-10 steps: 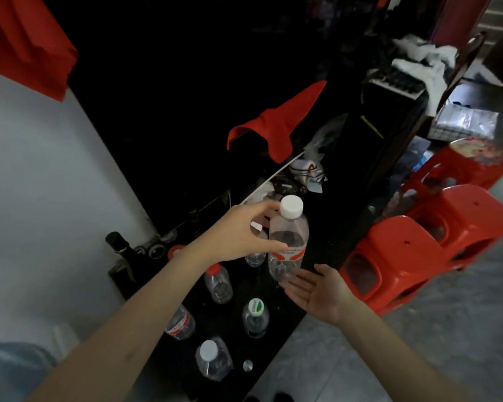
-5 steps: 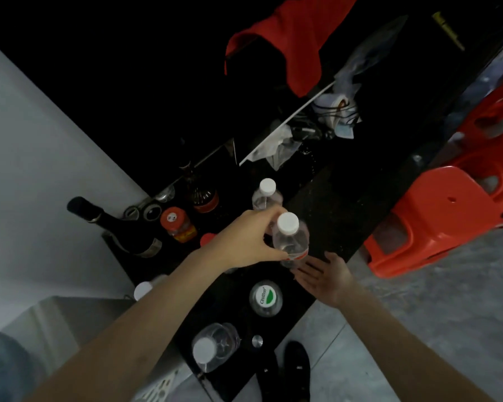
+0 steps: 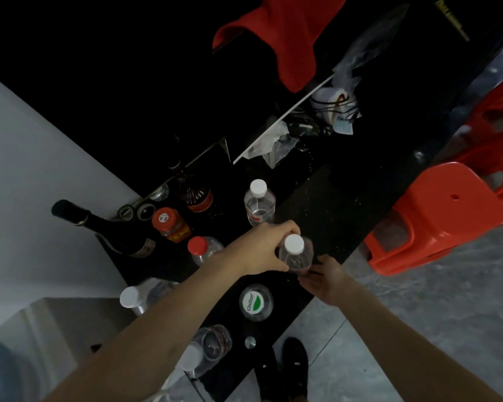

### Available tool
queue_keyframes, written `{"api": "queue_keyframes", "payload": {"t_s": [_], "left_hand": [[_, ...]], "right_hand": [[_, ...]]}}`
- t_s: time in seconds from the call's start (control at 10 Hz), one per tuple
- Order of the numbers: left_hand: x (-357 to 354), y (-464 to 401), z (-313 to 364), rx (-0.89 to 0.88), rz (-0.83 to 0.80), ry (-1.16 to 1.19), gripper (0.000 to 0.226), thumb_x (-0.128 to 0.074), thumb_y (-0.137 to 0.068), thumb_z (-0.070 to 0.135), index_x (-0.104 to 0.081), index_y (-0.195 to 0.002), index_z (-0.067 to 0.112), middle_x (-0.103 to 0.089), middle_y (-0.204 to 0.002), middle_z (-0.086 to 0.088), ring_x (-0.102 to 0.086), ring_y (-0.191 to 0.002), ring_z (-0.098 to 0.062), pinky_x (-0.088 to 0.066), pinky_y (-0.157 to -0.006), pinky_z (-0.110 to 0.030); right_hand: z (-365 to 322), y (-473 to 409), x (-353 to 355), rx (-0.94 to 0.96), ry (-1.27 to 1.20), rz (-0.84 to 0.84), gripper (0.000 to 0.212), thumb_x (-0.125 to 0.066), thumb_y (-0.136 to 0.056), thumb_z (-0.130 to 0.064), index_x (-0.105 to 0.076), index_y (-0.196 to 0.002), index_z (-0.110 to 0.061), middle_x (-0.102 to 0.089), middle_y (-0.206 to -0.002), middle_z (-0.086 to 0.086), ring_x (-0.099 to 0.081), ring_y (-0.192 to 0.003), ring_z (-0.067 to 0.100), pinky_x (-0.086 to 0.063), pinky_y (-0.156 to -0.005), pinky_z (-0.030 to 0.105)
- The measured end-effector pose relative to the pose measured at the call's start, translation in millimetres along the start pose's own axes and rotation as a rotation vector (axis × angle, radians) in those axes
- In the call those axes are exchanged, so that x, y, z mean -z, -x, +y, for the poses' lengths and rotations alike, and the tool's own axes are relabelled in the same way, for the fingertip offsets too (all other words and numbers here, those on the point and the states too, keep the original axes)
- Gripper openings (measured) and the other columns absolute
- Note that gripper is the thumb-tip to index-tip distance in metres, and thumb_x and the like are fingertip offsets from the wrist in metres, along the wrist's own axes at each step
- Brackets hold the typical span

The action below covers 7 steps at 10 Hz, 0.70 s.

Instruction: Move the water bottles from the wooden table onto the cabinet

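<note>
At centre frame, a person's left hand (image 3: 262, 248) grips a white-capped water bottle (image 3: 295, 255) by its upper body over the dark cabinet top (image 3: 331, 216), seemingly about to set it down; whether its base touches cannot be told. The right hand (image 3: 321, 278) hovers just beside the base, fingers relaxed and holding nothing. Several water bottles already stand on the cabinet, including a white-capped one (image 3: 259, 203) just above the hand and a green-labelled one (image 3: 255, 301) below. The wooden table is out of view, so what remains cannot be judged.
</note>
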State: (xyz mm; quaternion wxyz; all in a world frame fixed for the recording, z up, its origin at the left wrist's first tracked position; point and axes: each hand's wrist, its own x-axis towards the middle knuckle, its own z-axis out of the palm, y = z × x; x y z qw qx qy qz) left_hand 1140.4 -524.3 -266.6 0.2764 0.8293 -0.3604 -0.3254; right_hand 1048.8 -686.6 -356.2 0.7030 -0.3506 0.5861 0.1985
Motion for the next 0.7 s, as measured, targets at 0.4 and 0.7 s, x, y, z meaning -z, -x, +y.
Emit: {"api": "queue_keyframes", "payload": {"t_s": [0.4, 0.7], "left_hand": [[-3.3, -14.1, 13.6, 0.059, -0.051, -0.091, 0.070, -0.077, -0.086, 0.004, -0.049, -0.148, 0.025, -0.060, -0.141, -0.003, -0.057, -0.128, -0.017, -0.047, -0.109, -0.041], [-6.0, -11.6, 32.1, 0.119, -0.098, -0.109, 0.103, -0.075, -0.087, 0.002, -0.013, -0.162, 0.035, -0.034, -0.162, -0.006, -0.034, -0.149, -0.024, -0.034, -0.120, -0.041]], "right_hand": [[-4.4, 4.1, 8.9, -0.027, -0.075, -0.060, 0.046, -0.043, -0.101, -0.027, -0.050, -0.132, 0.007, -0.058, -0.126, 0.024, -0.059, -0.097, 0.031, -0.048, -0.088, 0.038], [-12.3, 34.7, 22.0, -0.004, -0.069, -0.110, 0.051, -0.046, -0.101, -0.028, -0.046, -0.135, 0.011, -0.054, -0.132, 0.027, -0.054, -0.122, 0.035, -0.047, -0.093, 0.039]]}}
